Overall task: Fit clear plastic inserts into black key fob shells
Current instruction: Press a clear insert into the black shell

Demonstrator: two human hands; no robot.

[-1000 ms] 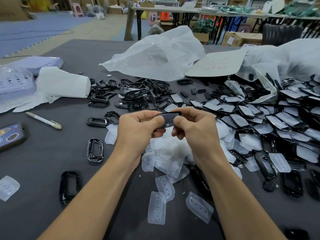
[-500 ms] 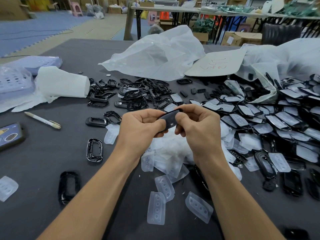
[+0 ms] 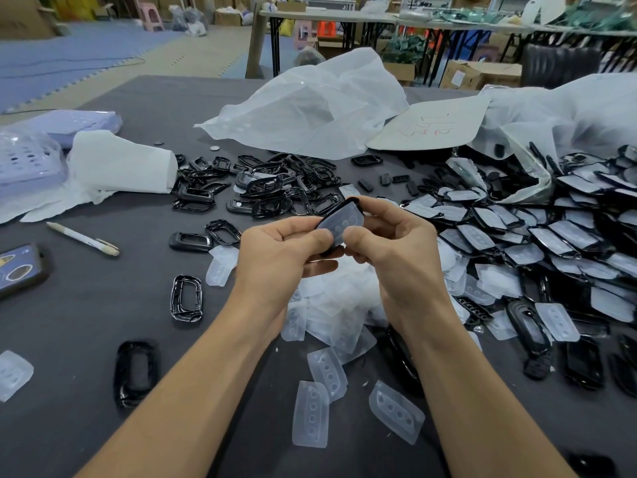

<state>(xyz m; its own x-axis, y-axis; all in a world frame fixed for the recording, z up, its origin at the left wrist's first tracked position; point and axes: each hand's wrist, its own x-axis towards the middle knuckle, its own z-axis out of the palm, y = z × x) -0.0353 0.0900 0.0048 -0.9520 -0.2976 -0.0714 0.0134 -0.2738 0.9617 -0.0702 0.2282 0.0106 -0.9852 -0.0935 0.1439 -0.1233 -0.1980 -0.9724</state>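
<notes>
A crumpled white plastic bag (image 3: 310, 108) lies slack at the back of the tabletop (image 3: 86, 322); what it holds cannot be told. A clear bag (image 3: 527, 174) at the right lies open on its side with small black parts in its mouth, beside a wide heap of fitted shells (image 3: 551, 236) that spreads to the right edge. At the far left a lilac perforated basket (image 3: 24, 163) sits under clear wrap, its contents unreadable. Above the middle of the tabletop, the left hand (image 3: 275, 257) and the right hand (image 3: 396, 250) hold one black shell (image 3: 352, 201) tilted, each grip pinching it with the thumb pressed on the clear insert (image 3: 341, 220) seated in its face. Below the hands lies a pile of loose inserts (image 3: 331, 305), and behind them a heap of empty black frames (image 3: 262, 188). The dark grey surface also carries a pen (image 3: 82, 238), a phone (image 3: 19, 270), a white paper roll (image 3: 120, 163) and a card sheet with red writing (image 3: 431, 124). Beyond are a blue foam mat floor (image 3: 69, 53), folding tables (image 3: 344, 19) and cardboard boxes (image 3: 479, 74).
</notes>
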